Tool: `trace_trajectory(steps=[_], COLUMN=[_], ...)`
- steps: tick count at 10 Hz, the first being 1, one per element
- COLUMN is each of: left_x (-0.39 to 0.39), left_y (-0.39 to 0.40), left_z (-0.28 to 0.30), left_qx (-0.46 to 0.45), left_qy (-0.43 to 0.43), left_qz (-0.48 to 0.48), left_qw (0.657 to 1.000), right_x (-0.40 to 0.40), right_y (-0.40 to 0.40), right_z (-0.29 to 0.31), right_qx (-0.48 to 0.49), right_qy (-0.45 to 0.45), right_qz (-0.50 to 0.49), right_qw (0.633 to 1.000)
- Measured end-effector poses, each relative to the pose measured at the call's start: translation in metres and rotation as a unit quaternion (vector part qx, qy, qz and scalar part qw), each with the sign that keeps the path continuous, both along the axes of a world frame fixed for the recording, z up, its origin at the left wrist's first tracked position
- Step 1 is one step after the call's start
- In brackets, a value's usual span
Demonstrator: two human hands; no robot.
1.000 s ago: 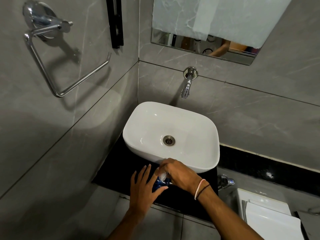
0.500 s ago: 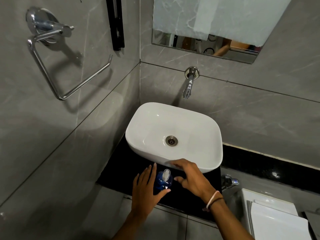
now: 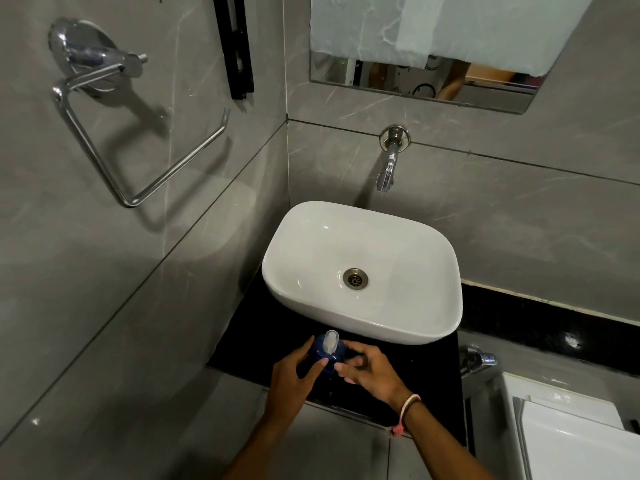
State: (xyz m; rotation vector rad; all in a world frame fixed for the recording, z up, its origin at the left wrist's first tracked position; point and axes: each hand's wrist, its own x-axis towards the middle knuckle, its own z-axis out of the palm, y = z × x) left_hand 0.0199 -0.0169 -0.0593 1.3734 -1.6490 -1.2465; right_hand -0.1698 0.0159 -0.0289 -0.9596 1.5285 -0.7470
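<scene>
A blue soap bottle (image 3: 333,355) with a white pump top (image 3: 330,340) stands on the black counter (image 3: 249,344), just in front of the white basin (image 3: 408,327). My left hand (image 3: 294,379) grips the bottle from the left, fingers round its far side and thumb across its near side. My right hand (image 3: 372,372) is right next to the bottle on its right, fingers loosely curled, index tip and thumb tip at the bottle's side. I cannot tell whether they press on it.
A chrome tap (image 3: 389,161) juts from the grey wall above the basin's drain (image 3: 355,278). A chrome towel ring (image 3: 138,161) hangs on the left wall. A small valve (image 3: 479,360) and a white toilet cistern (image 3: 571,434) are at lower right, a mirror (image 3: 433,74) above.
My right hand lifted off the pump top, swung out to the right, then drew back beside the bottle with fingers curled. My left hand closed round the bottle.
</scene>
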Motion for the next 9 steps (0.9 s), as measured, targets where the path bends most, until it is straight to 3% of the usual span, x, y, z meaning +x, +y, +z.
trace_trajectory(steps=[3,6,7,9], left_x=[0.073,0.097,0.084,0.053], left_y=[-0.049,-0.06,-0.05,-0.058], left_z=[0.001,0.001,0.034,0.091], left_qx=[-0.014,-0.023,-0.109,-0.355], left_qy=[-0.01,-0.02,-0.084,-0.191], left_qz=[0.047,0.045,0.094,0.051], left_qw=[0.999,0.999,0.986,0.914], right_x=[0.07,0.092,0.079,0.03], right_y=[-0.065,-0.077,-0.054,-0.037], right_z=[0.002,0.001,0.019,0.052], right_qx=[-0.038,-0.058,-0.147,-0.358], right_qy=[0.035,0.152,0.24,0.463], right_qz=[0.064,0.086,0.044,-0.047], right_qw=[0.997,0.983,0.958,0.81])
